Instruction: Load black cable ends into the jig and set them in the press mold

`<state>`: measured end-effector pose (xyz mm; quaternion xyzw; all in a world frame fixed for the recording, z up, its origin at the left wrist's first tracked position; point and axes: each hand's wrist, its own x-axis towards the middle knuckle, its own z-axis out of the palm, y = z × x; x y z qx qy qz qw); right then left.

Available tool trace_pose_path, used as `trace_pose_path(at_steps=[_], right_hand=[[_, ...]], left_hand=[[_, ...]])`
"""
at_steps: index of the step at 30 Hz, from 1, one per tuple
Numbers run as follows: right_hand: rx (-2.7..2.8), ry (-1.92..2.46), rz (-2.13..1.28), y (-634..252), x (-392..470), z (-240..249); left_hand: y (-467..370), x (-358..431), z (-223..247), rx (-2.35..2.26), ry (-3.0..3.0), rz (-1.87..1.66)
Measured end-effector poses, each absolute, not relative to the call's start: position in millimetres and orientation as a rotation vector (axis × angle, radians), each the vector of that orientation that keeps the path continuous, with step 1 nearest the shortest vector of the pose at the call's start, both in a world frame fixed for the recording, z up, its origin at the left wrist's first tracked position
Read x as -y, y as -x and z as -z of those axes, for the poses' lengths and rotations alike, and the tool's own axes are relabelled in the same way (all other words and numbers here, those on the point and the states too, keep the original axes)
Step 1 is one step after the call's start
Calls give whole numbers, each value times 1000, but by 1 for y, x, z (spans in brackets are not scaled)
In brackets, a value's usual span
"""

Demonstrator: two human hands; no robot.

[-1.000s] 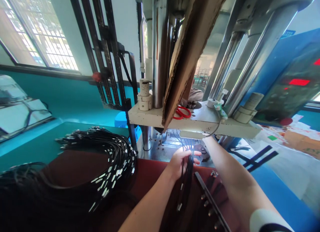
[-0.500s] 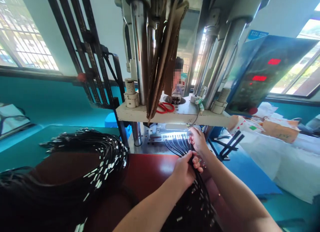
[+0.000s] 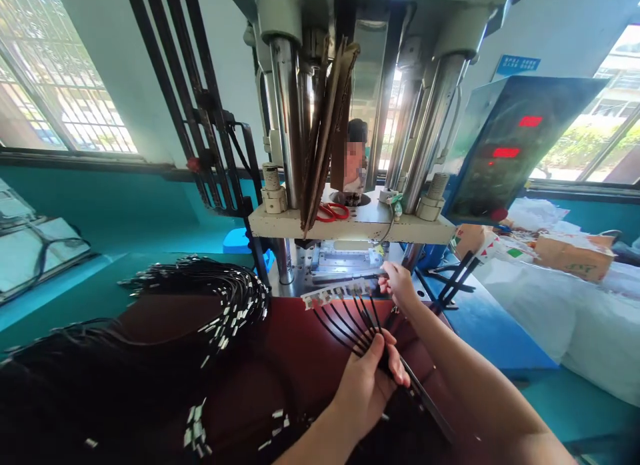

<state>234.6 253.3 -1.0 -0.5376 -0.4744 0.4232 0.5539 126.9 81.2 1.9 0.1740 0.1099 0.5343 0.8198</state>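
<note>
In the head view, grips a bundle of black cables (image 3: 364,337) in the left hand (image 3: 367,378), with fingers wrapped round the gathered part and thumb laid over it, leaving no open gap. Shows a white strip (image 3: 333,293) ahead and to the left of that hand, at the far ends of the fanned-out cables, over the far edge of the desk (image 3: 290,338). Runs crosswise along its long axis, slightly slanted, with the left end nearer the body and the right end farther off. Brings the right hand (image 3: 399,283) nearest to that right end, just to the right of it, with fingers curled in and apparently closed on a slim dark bar (image 3: 345,279). Places the bar just behind the strip, in front of the press (image 3: 350,233); cannot tell how firm the pinch is.

Compared with half a second ago, shows the strip out from the bright gap under the press and closer to the body. Sets the left hand lower, apart from the right hand instead of just beside it.
</note>
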Motion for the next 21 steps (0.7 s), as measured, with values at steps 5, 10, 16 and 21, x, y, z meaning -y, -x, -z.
trace_pose_path(at_steps=[5,10,16,21], right_hand=[[1364,1362,-1024,-244,-234,24],[1809,1373,-889,-258,-233,23],[2096,1381,-571,-261,-233,29],[2113,1339,-486,-259,-251,9]], left_hand=[[-128,-93,2,-259,-422,-1135],[-121,-138,5,-380,-426,-1076],[-94,-197,29,-497,-491,-1057],[-93,-202,41,-435,-597,-1036]])
